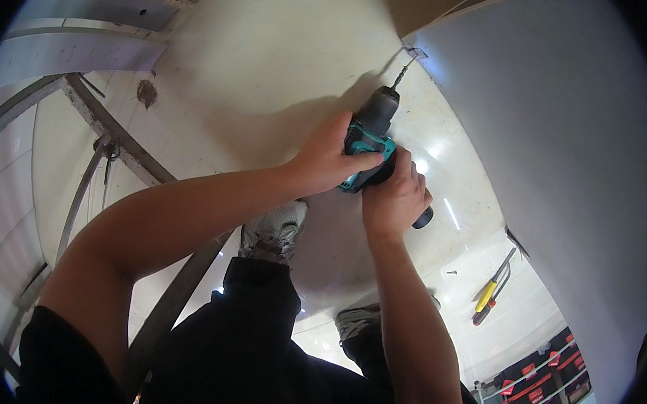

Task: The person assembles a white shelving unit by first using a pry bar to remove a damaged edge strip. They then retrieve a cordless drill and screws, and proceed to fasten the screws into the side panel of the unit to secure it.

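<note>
A teal and black cordless drill [377, 113] is held in both my hands, its long twist bit [401, 74] pointing away from me. My left hand [332, 153] wraps around the drill's body, thumb lying across the top. Closed around its grip is my right hand [397, 197]; the trigger is hidden under the fingers. The bit's tip reaches a small bright fitting [416, 54] at the corner of a pale panel [560, 130]. Whether the tip touches it or has gone in, I cannot tell.
Yellow-handled [488, 291] and red-and-black-handled [483, 312] screwdrivers lie on the floor at right, near a loose screw [452, 272]. A metal frame [118, 134] stands at left. Black and red cases [534, 390] sit lower right. My left shoe [275, 228] is below the drill.
</note>
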Action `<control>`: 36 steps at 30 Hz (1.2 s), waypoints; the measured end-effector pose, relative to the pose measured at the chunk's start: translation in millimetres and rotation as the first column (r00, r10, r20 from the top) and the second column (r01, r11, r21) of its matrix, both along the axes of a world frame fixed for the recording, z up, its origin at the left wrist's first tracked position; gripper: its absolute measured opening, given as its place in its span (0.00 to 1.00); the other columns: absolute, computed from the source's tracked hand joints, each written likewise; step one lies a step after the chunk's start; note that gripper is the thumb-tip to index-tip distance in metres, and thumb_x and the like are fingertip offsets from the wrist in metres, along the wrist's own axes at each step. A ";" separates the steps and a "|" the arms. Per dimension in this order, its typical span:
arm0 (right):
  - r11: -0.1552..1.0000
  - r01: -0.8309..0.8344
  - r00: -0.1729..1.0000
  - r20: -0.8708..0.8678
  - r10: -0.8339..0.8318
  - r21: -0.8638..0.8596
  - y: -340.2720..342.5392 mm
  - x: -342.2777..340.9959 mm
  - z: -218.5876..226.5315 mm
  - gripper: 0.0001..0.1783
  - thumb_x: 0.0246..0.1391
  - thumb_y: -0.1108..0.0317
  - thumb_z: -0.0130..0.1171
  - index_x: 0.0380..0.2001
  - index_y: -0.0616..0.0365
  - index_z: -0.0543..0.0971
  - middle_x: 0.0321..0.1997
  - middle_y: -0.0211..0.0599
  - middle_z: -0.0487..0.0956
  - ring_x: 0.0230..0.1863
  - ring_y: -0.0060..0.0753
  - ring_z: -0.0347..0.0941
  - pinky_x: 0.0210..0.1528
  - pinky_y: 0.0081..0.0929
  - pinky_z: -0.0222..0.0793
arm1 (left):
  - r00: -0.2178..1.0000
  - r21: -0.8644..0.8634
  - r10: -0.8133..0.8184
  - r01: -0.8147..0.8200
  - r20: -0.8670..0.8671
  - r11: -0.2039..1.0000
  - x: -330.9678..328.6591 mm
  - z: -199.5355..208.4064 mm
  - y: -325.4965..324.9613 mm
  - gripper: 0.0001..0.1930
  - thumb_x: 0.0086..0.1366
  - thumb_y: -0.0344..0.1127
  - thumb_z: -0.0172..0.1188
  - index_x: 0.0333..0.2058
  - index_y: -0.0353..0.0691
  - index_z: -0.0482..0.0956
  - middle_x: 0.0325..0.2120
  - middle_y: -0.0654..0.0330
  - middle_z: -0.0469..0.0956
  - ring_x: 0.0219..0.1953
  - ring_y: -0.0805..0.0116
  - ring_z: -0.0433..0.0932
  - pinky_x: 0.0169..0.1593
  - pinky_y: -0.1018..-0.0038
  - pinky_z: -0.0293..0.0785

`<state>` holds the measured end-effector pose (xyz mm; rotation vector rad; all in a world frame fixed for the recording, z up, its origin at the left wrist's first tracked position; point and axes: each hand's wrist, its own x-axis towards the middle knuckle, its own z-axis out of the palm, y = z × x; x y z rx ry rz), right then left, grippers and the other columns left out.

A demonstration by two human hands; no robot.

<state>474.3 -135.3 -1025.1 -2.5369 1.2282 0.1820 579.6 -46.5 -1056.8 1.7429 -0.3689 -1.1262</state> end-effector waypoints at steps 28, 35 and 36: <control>0.999 0.024 1.000 0.011 -0.025 0.024 5.5 0.0 -1.2 0.19 0.43 0.71 0.58 0.42 0.47 0.72 0.37 0.28 0.78 0.41 0.42 0.75 0.43 0.43 0.61 | 0.960 -0.134 0.207 -0.234 -0.189 0.963 -6.5 -1.6 -2.3 0.23 0.48 0.37 0.70 0.40 0.35 0.73 0.31 0.59 0.77 0.33 0.71 0.76 0.39 0.72 0.73; 0.997 0.048 0.998 0.027 -0.050 0.060 7.8 4.5 2.5 0.18 0.42 0.71 0.59 0.41 0.47 0.72 0.35 0.30 0.78 0.40 0.42 0.75 0.42 0.44 0.62 | 0.967 -0.068 0.182 -0.197 -0.180 0.978 -4.9 -5.8 2.0 0.24 0.51 0.29 0.69 0.47 0.36 0.71 0.34 0.62 0.78 0.36 0.76 0.77 0.41 0.75 0.75; 0.997 0.051 0.998 0.033 -0.053 0.057 8.7 4.8 0.4 0.18 0.42 0.71 0.59 0.40 0.47 0.71 0.35 0.30 0.78 0.40 0.42 0.75 0.42 0.44 0.62 | 0.968 -0.065 0.185 -0.199 -0.172 0.978 -2.9 -2.4 1.3 0.24 0.51 0.29 0.69 0.47 0.36 0.71 0.34 0.62 0.78 0.36 0.76 0.77 0.41 0.75 0.75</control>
